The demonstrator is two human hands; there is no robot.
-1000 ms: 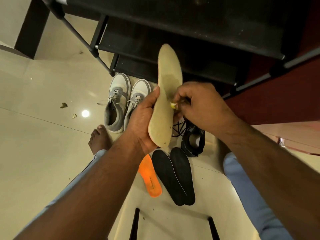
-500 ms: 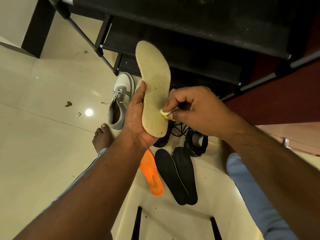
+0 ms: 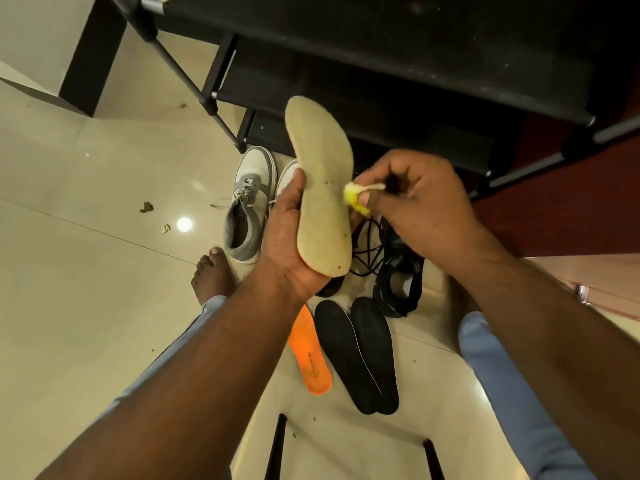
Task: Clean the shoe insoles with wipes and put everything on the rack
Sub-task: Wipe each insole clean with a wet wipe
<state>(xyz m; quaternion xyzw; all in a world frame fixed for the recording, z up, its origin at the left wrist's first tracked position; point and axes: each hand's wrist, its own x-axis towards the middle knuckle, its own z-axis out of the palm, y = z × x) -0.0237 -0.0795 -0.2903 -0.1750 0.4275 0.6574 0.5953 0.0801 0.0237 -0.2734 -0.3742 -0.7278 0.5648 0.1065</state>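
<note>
We hold the tan insole upright in our left hand before the rack; our right hand pinches a wipe (yellowed) at its edge. More insoles lie on the floor.

Matt, speckled foam insole; glossy tiled floor; dusty black cloth rack.
</note>
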